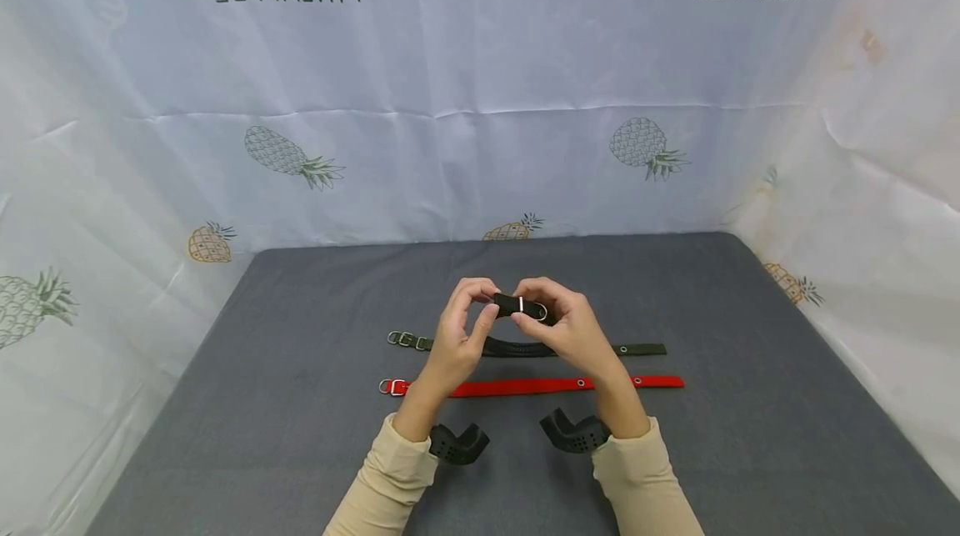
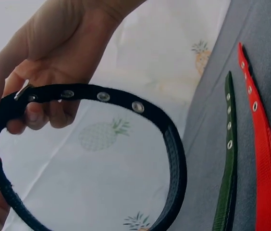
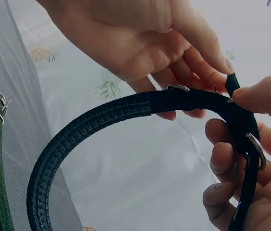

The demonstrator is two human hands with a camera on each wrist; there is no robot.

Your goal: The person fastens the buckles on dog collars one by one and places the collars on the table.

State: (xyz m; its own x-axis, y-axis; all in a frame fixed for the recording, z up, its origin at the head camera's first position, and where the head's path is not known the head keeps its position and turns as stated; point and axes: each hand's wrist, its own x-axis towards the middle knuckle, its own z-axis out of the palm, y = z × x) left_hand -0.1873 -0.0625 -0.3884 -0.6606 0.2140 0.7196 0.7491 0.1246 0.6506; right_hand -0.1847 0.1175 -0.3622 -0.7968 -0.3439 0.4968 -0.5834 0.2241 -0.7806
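A black collar (image 1: 508, 304) is raised above the table, bent into a loop. My left hand (image 1: 456, 334) pinches the strap near its tip, and my right hand (image 1: 570, 326) grips it beside the metal D-ring (image 1: 542, 313). In the left wrist view the strap (image 2: 176, 159) shows several metal eyelets and a buckle (image 2: 24, 91) between the right hand's fingers. The right wrist view shows a padded stretch (image 3: 92, 113). There the right thumb (image 3: 265, 98) presses on metal hardware, while the left fingers (image 3: 193, 72) hold the end. Fingers partly hide the fastening.
A green collar (image 1: 641, 349) lies flat behind the forearms, and a red collar (image 1: 517, 387) lies nearer, parallel to it; both have buckles at the left. Black cuff-like mounts (image 1: 459, 444) sit at the wrists. White pineapple-printed cloth (image 1: 450, 61) stands around the grey table (image 1: 300, 436).
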